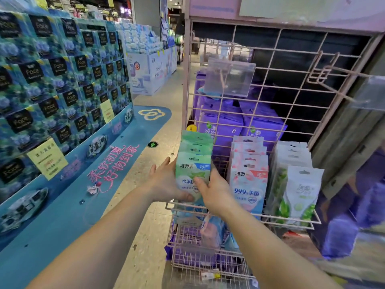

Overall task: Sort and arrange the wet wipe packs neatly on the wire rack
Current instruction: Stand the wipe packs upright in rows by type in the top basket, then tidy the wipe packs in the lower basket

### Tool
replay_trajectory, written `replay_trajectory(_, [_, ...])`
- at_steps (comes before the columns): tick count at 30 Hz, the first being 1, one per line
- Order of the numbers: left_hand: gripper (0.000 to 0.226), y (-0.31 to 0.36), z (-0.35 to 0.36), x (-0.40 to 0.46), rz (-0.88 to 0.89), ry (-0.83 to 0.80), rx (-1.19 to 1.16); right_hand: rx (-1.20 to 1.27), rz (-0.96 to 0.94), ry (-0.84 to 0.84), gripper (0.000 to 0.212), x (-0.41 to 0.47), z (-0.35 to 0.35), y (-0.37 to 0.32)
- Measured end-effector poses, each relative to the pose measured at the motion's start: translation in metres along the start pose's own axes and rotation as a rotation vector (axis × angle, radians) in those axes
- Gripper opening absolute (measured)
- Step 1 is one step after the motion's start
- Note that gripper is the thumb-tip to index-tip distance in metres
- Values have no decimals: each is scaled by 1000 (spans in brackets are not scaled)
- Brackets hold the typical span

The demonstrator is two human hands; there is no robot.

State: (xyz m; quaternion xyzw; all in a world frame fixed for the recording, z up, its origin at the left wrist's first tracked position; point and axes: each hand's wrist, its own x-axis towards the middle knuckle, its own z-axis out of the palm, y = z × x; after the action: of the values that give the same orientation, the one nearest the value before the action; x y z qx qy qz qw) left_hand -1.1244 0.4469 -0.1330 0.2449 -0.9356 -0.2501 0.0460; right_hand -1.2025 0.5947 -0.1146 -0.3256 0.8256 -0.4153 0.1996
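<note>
A row of green wet wipe packs point(193, 161) stands at the left end of the pink wire rack's shelf point(291, 222). My left hand point(166, 182) cups the left side and bottom of the front green pack. Across from it, my right hand point(214, 190) presses the pack's right lower corner, thumb on its face. To the right stand a row of pink-and-blue packs point(249, 180) and a row of white packs with green leaves point(300, 190). All three rows lean back against the pink wire grid point(270, 105).
Purple packs point(220, 119) are stacked behind the grid. Lower wire baskets point(200, 247) hold more packs. Clear price-tag holders point(229, 77) hang on hooks above. A tall display of blue tissue boxes point(62, 80) lines the left of the aisle floor point(158, 97).
</note>
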Motion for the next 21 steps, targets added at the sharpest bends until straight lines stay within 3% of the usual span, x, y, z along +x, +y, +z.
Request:
replay_trajectory(4, [109,10,0,-6,-20,28,70,-64,-24,-10,57,-5,-9,2])
replay_trajectory(8, [100,8,2,-20,-29,75,-327,40,-170,30,65,-27,-8,13])
replay_trajectory(11, [91,6,7,-35,-87,135,-515,144,-241,126,46,-58,-9,30])
replay_trajectory(13, [76,8,13,-45,-112,195,-528,109,-254,143,36,-78,-13,43])
replay_trajectory(16, [80,18,26,-60,-219,329,-502,100,-232,86,25,-94,-19,70])
replay_trajectory(21, [57,54,51,-108,-403,614,-391,-11,-69,-81,18,-103,-38,130])
